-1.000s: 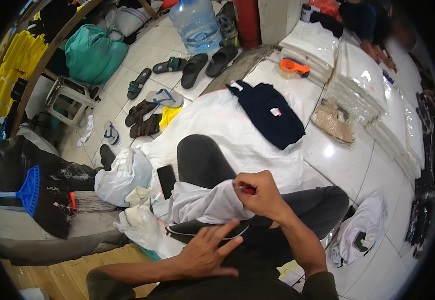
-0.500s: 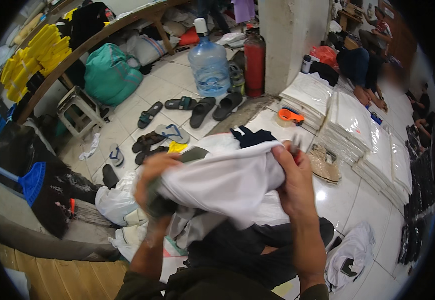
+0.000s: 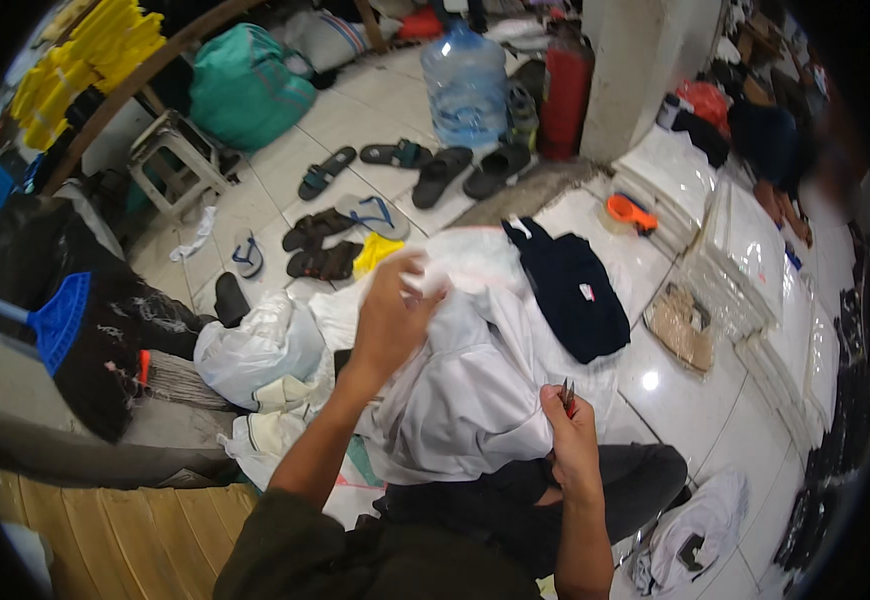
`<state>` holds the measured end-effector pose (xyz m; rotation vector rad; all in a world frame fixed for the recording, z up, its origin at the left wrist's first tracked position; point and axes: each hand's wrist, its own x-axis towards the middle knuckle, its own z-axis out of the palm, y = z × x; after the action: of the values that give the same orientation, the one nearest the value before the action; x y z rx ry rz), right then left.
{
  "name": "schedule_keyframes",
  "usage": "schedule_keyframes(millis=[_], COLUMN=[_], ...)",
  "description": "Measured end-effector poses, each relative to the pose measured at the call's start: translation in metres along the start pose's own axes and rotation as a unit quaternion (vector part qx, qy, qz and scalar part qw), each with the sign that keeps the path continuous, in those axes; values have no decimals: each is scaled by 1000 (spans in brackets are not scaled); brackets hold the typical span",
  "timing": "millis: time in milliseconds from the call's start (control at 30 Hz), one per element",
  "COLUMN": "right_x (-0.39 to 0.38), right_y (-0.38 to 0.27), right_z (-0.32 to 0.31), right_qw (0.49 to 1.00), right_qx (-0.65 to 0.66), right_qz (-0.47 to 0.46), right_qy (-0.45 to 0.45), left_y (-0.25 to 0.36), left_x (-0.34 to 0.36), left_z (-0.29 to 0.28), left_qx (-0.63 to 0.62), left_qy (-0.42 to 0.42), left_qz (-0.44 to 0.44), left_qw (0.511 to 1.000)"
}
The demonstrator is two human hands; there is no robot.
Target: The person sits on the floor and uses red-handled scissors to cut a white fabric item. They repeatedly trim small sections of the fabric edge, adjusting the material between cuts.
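A first garment (image 3: 465,400) is lying over the lap (image 3: 510,488). Beyond it, rightward, a second garment (image 3: 577,295) is resting on a floor sheet (image 3: 465,255). Sandals (image 3: 443,178) are lying farther out; behind them, a water bottle (image 3: 465,90) is standing left of an extinguisher (image 3: 565,100). Package stacks (image 3: 750,240) are lining the right side. A bag (image 3: 260,345) is sitting right of a broom (image 3: 61,318).

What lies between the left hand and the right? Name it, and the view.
The bunched white cloth fills the stretch between the left hand and the right hand, which holds small red-handled snips; the head view shows this.
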<state>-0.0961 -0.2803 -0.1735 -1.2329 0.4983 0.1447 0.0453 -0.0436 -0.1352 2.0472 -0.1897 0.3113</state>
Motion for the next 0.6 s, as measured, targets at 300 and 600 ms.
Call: schedule_keyframes(millis=[300,600], right_x=[-6,-1], right_y=[51,52], right_z=[-30,-8], right_qw=[974,981], right_qx=[-201,-130], right_qz=[-66,-134], right_qy=[77,52], left_y=[-18,-16], left_x=[-66,30], left_z=[5,54], left_qx=[133,246], left_qy=[11,-302], left_qz=[63,91], left_qw=[989,916])
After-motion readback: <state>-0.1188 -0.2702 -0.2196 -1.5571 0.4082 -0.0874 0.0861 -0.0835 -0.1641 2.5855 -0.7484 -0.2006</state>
